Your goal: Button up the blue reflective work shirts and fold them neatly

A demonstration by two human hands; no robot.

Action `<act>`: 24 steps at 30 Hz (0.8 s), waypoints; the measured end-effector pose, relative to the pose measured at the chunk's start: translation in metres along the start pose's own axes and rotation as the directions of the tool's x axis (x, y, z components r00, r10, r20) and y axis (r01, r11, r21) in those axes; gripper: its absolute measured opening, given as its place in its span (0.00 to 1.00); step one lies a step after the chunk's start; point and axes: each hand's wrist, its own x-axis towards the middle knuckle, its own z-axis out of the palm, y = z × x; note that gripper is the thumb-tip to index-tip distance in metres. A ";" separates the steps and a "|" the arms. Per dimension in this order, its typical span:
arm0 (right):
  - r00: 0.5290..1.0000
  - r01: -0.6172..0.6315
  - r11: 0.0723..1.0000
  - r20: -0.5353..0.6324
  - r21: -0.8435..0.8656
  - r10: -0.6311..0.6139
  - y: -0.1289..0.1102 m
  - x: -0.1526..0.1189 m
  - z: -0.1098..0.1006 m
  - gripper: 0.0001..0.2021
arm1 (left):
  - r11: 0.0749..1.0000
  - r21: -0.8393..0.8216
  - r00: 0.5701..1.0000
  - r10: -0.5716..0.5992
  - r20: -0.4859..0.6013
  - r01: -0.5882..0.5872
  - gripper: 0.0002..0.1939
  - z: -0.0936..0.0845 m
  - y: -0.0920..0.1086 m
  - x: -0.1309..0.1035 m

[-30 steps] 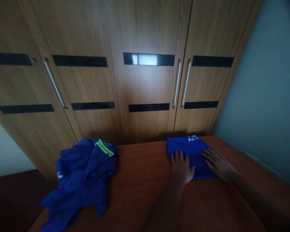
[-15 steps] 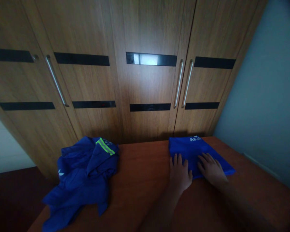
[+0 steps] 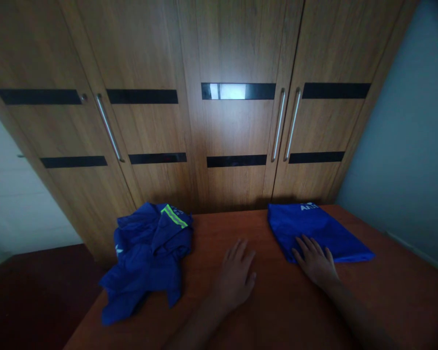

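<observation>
On the right of the wooden table lies a flat, folded blue garment (image 3: 324,231) with white lettering at its far edge. My right hand (image 3: 316,260) rests on its near edge, fingers stretched out. Over the middle of the table is my left hand (image 3: 235,277), its fingers apart and nothing in them; it is clear of both cloths. To its left a crumpled dark blue garment (image 3: 149,257) with a yellow-green reflective strip lies in a loose heap, one part reaching toward the table's left edge.
The reddish-brown table (image 3: 277,301) stands against a wooden wardrobe (image 3: 233,126) with dark strips and long metal handles (image 3: 292,124). A pale wall (image 3: 416,146) closes off the right side. Dark floor (image 3: 40,291) shows at the lower left.
My left hand has left the folded garment and moved left toward the crumpled one. My right hand stays on the folded garment's near edge. The view has turned slightly left.
</observation>
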 end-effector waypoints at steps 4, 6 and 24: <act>0.999 0.046 0.999 -0.012 0.027 -0.046 0.021 0.003 0.005 0.26 | 0.984 0.129 0.976 -0.092 -0.199 0.119 0.26 -0.060 -0.051 -0.029; 0.998 0.061 0.997 -0.033 0.039 -0.060 0.029 0.004 0.008 0.25 | 0.937 0.186 0.911 -0.217 -0.350 0.295 0.25 -0.094 -0.084 -0.047; 0.954 0.244 0.930 -0.241 0.275 -0.179 -0.026 -0.005 -0.014 0.24 | 0.666 0.408 0.771 -0.609 -0.185 0.624 0.26 -0.072 -0.142 -0.080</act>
